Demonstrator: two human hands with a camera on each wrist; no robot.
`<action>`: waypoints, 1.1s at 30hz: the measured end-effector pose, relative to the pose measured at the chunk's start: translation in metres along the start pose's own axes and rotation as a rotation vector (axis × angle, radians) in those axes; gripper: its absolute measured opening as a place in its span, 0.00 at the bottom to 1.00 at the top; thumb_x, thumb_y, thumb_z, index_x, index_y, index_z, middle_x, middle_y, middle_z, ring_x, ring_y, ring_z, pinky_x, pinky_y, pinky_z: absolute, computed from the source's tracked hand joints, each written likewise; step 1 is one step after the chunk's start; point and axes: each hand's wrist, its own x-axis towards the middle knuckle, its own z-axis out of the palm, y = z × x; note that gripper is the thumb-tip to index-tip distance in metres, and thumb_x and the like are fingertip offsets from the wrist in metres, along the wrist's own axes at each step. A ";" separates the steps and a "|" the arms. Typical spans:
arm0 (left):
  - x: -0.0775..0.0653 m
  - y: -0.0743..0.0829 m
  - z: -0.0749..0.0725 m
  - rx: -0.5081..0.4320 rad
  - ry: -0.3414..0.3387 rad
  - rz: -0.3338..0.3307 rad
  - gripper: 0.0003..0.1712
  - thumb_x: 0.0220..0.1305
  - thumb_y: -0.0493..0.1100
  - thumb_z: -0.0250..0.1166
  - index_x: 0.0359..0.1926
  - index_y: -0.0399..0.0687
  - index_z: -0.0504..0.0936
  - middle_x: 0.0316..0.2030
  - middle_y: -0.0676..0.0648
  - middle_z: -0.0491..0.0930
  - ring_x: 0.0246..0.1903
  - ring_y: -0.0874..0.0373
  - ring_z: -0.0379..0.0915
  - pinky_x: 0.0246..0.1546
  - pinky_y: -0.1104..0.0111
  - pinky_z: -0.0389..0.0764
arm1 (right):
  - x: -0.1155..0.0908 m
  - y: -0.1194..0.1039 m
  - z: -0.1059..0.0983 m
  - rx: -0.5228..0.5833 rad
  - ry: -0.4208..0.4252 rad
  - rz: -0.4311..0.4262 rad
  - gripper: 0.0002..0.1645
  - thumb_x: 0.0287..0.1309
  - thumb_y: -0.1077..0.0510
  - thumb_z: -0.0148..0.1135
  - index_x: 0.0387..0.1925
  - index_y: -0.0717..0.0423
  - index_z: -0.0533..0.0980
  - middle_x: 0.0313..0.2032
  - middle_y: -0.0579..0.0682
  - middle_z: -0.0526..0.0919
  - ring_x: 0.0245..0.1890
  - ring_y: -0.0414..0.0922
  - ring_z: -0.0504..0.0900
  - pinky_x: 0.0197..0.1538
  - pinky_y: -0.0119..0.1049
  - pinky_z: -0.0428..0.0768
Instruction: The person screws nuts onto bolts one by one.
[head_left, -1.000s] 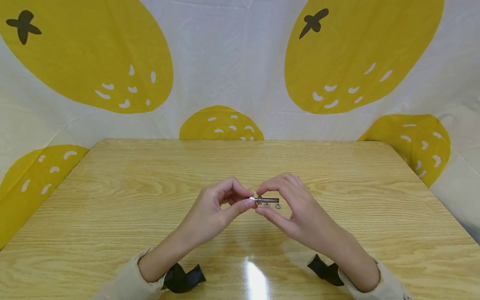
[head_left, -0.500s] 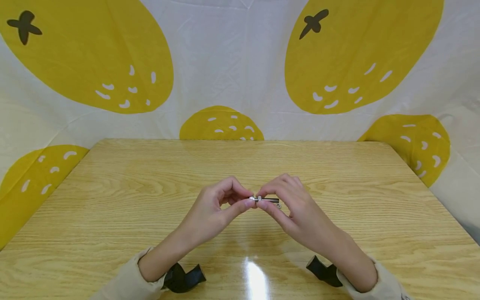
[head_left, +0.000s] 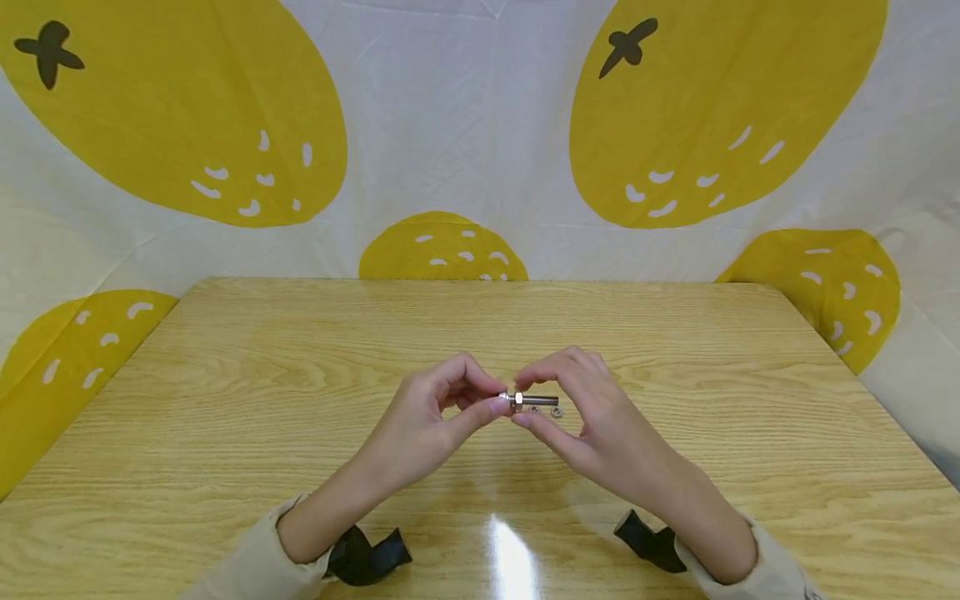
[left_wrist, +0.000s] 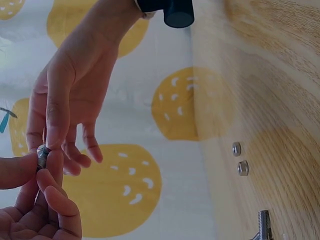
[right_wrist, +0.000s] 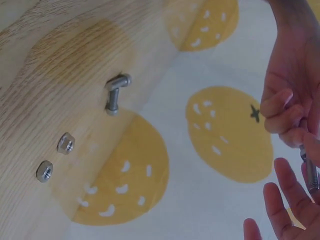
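Note:
My left hand (head_left: pixel 420 425) pinches the head end of a metal bolt (head_left: pixel 542 401) between thumb and fingers, its shank pointing right. A hex nut (head_left: pixel 518 402) sits on the bolt close to the left fingertips. Around that nut my right hand (head_left: pixel 607 425) stands with thumb and index finger parted, and a gap shows on either side of it. The right wrist view shows the bolt's threaded end (right_wrist: pixel 313 181) beside the right fingers. The left fingers cover the bolt head.
Two loose nuts, one nearer (right_wrist: pixel 44 171) and one farther (right_wrist: pixel 65 143), lie on the wooden table (head_left: pixel 300 333). Two more bolts (right_wrist: pixel 113 100) lie there touching or nearly so; the hands hide them in the head view. A patterned cloth (head_left: pixel 450 125) hangs behind the table.
Half a second ago the right thumb and index finger pinched the nut; now they have spread off it, as they were a second ago. The nut's facets have turned. My left hand stays put.

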 end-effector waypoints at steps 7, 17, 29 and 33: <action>0.000 0.000 0.000 -0.009 0.001 -0.004 0.05 0.60 0.38 0.64 0.36 0.43 0.77 0.34 0.47 0.81 0.32 0.61 0.78 0.37 0.69 0.80 | 0.001 0.000 0.000 0.005 0.003 -0.045 0.14 0.54 0.60 0.65 0.43 0.53 0.74 0.41 0.43 0.77 0.46 0.40 0.71 0.53 0.38 0.64; 0.000 -0.001 0.000 -0.012 -0.004 0.018 0.05 0.60 0.38 0.63 0.36 0.43 0.77 0.33 0.47 0.81 0.30 0.61 0.77 0.34 0.70 0.80 | 0.000 0.001 0.002 -0.002 -0.012 -0.020 0.07 0.58 0.60 0.61 0.39 0.50 0.75 0.38 0.40 0.78 0.45 0.39 0.71 0.51 0.37 0.64; 0.000 0.000 0.001 0.002 -0.004 0.019 0.04 0.60 0.37 0.63 0.36 0.42 0.77 0.34 0.47 0.82 0.30 0.62 0.78 0.33 0.71 0.79 | -0.002 0.000 0.001 -0.017 -0.022 0.041 0.14 0.56 0.54 0.63 0.45 0.49 0.75 0.43 0.40 0.78 0.46 0.38 0.70 0.49 0.37 0.66; 0.000 0.000 0.001 0.002 0.000 0.010 0.05 0.60 0.38 0.63 0.36 0.42 0.77 0.34 0.47 0.82 0.31 0.62 0.78 0.34 0.70 0.80 | -0.001 -0.002 0.000 0.000 0.000 0.003 0.18 0.53 0.58 0.67 0.46 0.52 0.73 0.43 0.42 0.77 0.46 0.40 0.70 0.50 0.37 0.66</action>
